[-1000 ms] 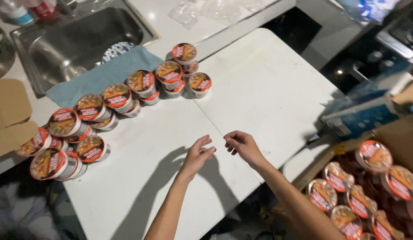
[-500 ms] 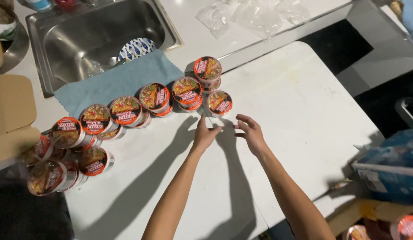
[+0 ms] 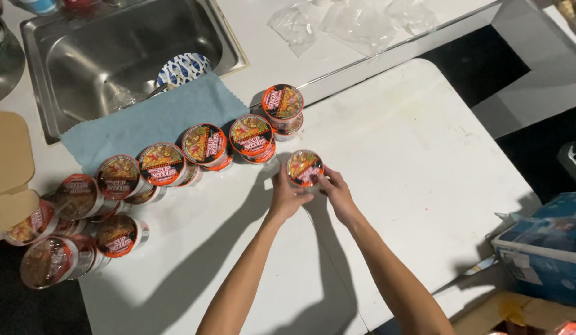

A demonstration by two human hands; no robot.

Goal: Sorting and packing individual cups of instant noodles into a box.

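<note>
My left hand (image 3: 287, 193) and my right hand (image 3: 335, 191) clasp one noodle cup (image 3: 304, 167) from either side on the white table (image 3: 412, 161). The cup has a red and orange printed lid and stands at the right end of a row. A curved row of several like noodle cups (image 3: 204, 146) runs from the table's far middle down to the left, some stacked two high. The end stack (image 3: 282, 104) stands just beyond my hands.
A steel sink (image 3: 96, 56) with a patterned bowl (image 3: 182, 67) lies at the top left, a blue cloth (image 3: 151, 121) over its edge. Clear plastic wrappers (image 3: 356, 18) lie on the counter. A cardboard flap (image 3: 9, 167) is at left, a blue box (image 3: 542, 248) at lower right.
Both hands have closed around the right-hand cup, where half a second ago they were just reaching it. The view has shifted left, away from the box of cups at the right.
</note>
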